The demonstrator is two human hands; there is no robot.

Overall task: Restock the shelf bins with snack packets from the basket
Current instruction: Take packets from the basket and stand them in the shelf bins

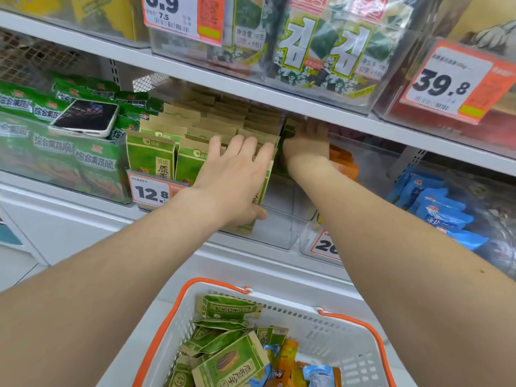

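Left hand (234, 169) lay open, fingers straight, pressing the upright green packets (152, 156) leftward in the clear bin (279, 230); right hand (305, 143) reached far into the gap at their right, grip hidden; spare packets (234, 361) lay jumbled flat in the basket (335, 344), near and below both hands.

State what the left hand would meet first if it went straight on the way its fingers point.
Probably the left hand meets the tan-and-green paper snack packets further back in the clear plastic bin; depth is unclear.
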